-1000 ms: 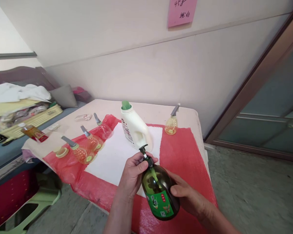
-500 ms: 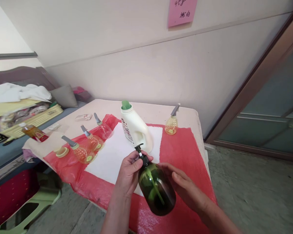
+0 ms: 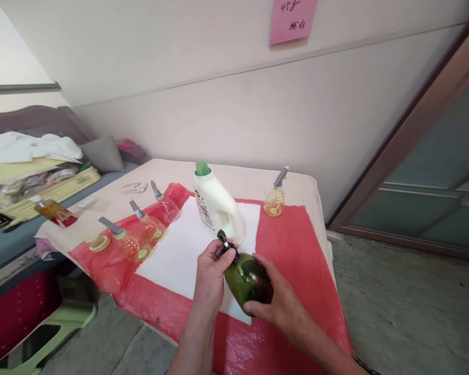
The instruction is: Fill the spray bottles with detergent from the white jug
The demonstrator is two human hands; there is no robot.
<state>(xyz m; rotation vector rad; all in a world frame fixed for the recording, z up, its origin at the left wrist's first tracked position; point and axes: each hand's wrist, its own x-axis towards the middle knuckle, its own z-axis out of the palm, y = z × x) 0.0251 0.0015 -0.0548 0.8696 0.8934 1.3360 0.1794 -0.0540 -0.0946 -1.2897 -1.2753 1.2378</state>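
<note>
A dark green pump bottle (image 3: 245,278) with a black pump head is held tilted above the near part of the table. My left hand (image 3: 214,265) pinches it at the collar under the pump. Around the lower body wraps my right hand (image 3: 275,297), thumb on the near side and fingers on the far side. Just beyond stands a white detergent jug (image 3: 214,203) with its uncapped mouth showing green inside. Beneath the hands lies a white cloth (image 3: 172,260) on a red plastic sheet (image 3: 297,260).
Several clear oil bottles with grey spouts (image 3: 131,245) stand on the left of the red sheet, near a round lid (image 3: 99,243). Another spouted bottle (image 3: 274,200) stands at the back right. A bottle of brown liquid (image 3: 52,211) lies at the far left. A green stool (image 3: 62,328) is below.
My right hand has come from beside the bottle to a grip round its lower body. The bottle has turned, its pump head now pointing another way, and its base has risen.
</note>
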